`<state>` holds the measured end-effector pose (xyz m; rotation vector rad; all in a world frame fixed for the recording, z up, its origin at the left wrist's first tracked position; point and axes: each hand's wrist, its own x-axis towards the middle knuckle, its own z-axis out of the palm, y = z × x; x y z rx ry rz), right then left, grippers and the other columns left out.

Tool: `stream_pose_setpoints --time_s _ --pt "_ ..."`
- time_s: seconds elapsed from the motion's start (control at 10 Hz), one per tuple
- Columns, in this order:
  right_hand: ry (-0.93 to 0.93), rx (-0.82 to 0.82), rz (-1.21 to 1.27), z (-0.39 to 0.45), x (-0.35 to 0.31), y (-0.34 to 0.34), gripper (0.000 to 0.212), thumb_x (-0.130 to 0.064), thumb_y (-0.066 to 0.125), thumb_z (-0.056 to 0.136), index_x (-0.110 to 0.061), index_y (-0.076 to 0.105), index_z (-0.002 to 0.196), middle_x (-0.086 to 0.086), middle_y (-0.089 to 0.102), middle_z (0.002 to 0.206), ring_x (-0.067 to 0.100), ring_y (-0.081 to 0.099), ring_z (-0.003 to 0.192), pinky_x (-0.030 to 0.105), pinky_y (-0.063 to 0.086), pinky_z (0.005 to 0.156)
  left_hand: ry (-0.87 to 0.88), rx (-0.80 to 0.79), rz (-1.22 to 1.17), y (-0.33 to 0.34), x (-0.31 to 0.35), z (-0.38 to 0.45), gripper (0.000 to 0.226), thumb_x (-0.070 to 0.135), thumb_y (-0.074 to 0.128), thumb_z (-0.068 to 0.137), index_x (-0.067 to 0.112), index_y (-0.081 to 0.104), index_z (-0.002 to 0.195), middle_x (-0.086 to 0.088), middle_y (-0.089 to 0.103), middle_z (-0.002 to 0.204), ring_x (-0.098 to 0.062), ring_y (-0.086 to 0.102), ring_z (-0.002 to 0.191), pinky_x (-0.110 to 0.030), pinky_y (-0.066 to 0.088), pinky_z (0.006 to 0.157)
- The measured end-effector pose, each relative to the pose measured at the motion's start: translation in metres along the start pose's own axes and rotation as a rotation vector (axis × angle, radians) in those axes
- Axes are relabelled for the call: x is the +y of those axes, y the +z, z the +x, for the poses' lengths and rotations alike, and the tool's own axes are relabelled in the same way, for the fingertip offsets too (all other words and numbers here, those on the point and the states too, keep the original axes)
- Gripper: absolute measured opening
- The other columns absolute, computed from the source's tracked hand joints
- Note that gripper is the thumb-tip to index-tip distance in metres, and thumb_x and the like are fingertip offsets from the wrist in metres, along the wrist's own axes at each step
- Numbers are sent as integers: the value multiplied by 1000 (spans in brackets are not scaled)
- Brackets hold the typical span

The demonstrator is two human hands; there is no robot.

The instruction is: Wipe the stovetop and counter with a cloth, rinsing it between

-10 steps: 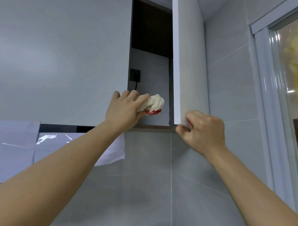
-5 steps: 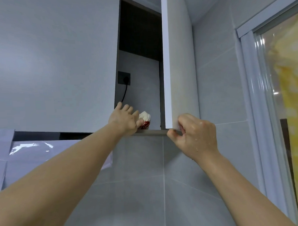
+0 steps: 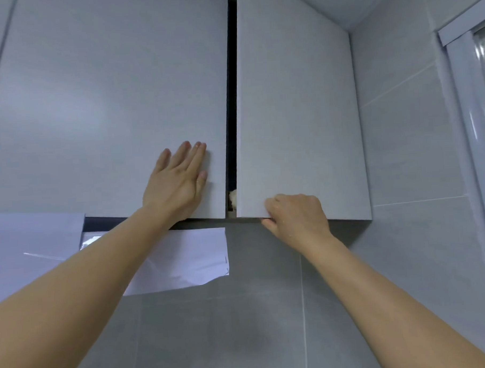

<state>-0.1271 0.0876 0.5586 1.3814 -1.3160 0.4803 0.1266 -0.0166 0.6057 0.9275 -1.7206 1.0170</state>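
Swinging nearly shut since a second ago, the door (image 3: pixel 297 120) is being pulled by the right hand (image 3: pixel 295 217) gripping its bottom edge; left hand (image 3: pixel 177 181) is pressing flat, empty, at nine o'clock. Cloth (image 3: pixel 232 196) is sitting in the gap, risking getting pinched

Bare forearms, no sleeves, rings
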Motion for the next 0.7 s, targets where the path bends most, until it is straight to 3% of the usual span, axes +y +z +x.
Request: stream_pose_setpoints --time_s 0.1,0.2,0.4,0.6,0.7 --pt "9 -54 -14 18 -9 13 35 -56 48 105 -24 43 91 -1 62 98 24 46 74 34 27 60 -11 13 -10 3 3 1 62 40 13 109 18 9 167 5 15 173 -16 6 160 -43 2 130" --pt "42 -91 6 28 -13 27 46 -66 49 101 -22 45 90 -1 62 96 25 46 75 34 21 55 -14 28 -2 4 3 1 61 39 19 110 19 10 167 6 14 173 -16 5 161 -43 1 130" --pt "97 -118 138 31 -17 42 48 -65 55 99 -20 44 87 -1 53 89 26 49 75 35 32 62 -4 2 33 7 3 0 70 49 16 102 20 18 166 4 13 173 -19 6 161 -47 4 129" --pt "220 -76 268 15 -25 24 50 -68 55 96 -23 51 76 -7 55 82 23 57 73 35 45 66 -18 -33 -64 -13 11 -1 69 48 21 104 21 8 167 2 16 173 -18 8 160 -45 6 130" --pt "351 201 620 -6 -33 -8 41 -58 62 94 -25 55 71 -11 61 76 16 58 70 31 40 62 -25 160 -234 -38 24 -36 66 43 34 101 21 26 163 0 40 163 -21 34 151 -44 25 123"
